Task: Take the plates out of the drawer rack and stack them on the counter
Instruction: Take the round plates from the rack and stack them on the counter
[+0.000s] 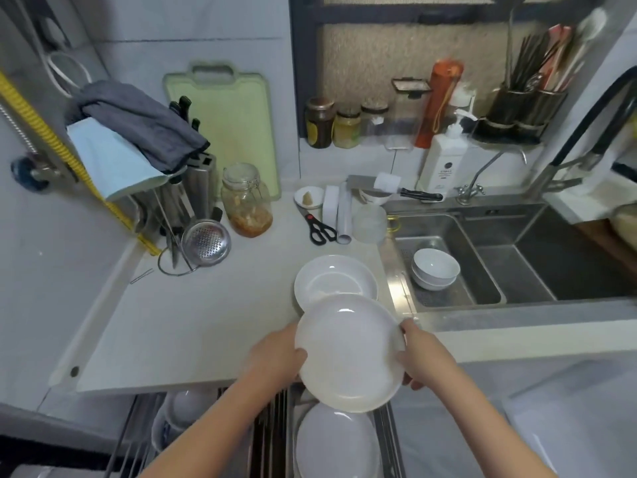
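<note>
A white plate (350, 353) hangs in the air over the counter's front edge, gripped at both sides. My left hand (279, 358) holds its left rim and my right hand (422, 355) holds its right rim. Just beyond it, another white plate (332, 276) rests on the white counter (193, 315) near the sink. Below the counter edge the drawer rack (272, 432) is pulled out, with a white plate (336, 443) standing in it and pale bowls (179, 412) at its left.
The steel sink (489, 257) at the right holds two stacked white bowls (435, 269). Scissors (320, 227), a jar (246, 201), a strainer (206, 242) and a knife block (198, 184) line the back of the counter. A green cutting board (224, 122) leans on the wall.
</note>
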